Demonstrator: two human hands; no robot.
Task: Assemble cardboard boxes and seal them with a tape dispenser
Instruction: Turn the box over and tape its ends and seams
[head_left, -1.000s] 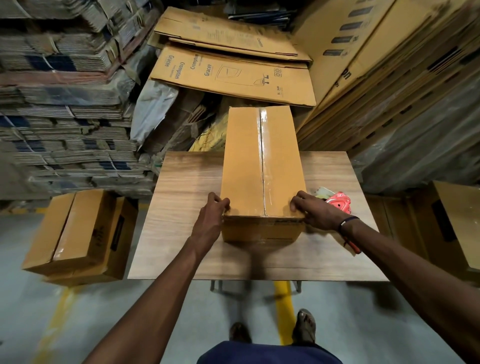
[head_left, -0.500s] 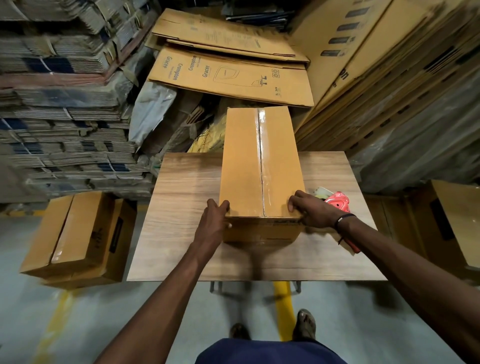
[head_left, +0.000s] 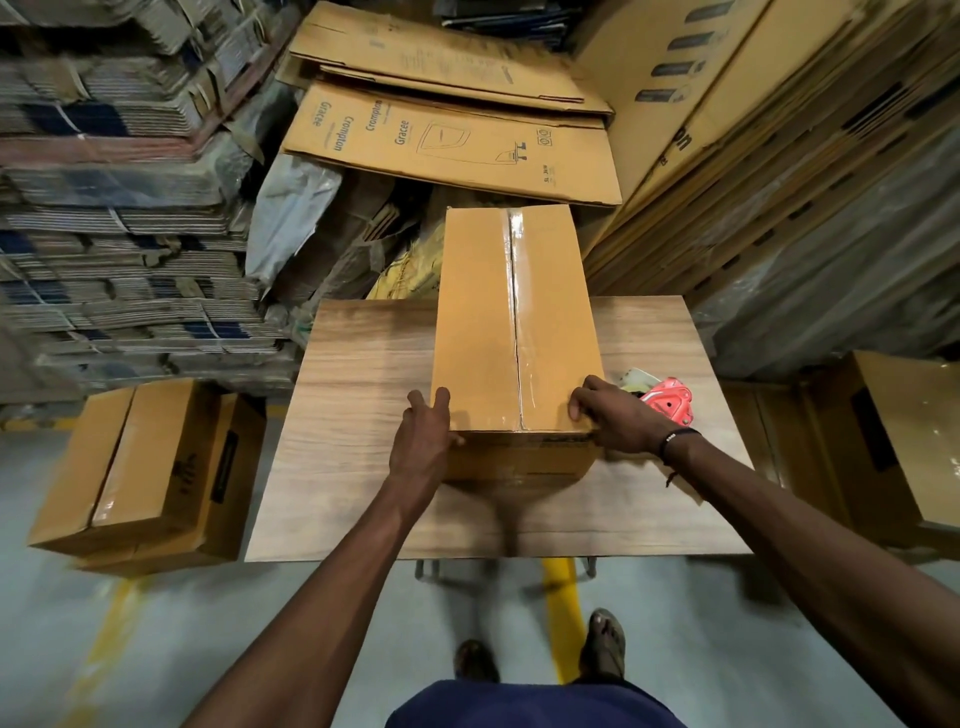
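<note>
Both hands on the taped box, near end of the counter.

Head view: the sealed cardboard box (head_left: 514, 322) lies lengthwise on the wooden counter (head_left: 358, 426), tape along its top seam. The left hand (head_left: 423, 447) grips its near left corner, fingers curled; the right hand (head_left: 613, 418) clamps the near right corner. A red tape dispenser (head_left: 670, 400) rests just beside that wrist.

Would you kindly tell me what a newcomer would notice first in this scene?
A long taped cardboard box lies mid-table, its near end gripped by the left hand and right hand. A red tape dispenser sits just beyond the right hand.
</note>
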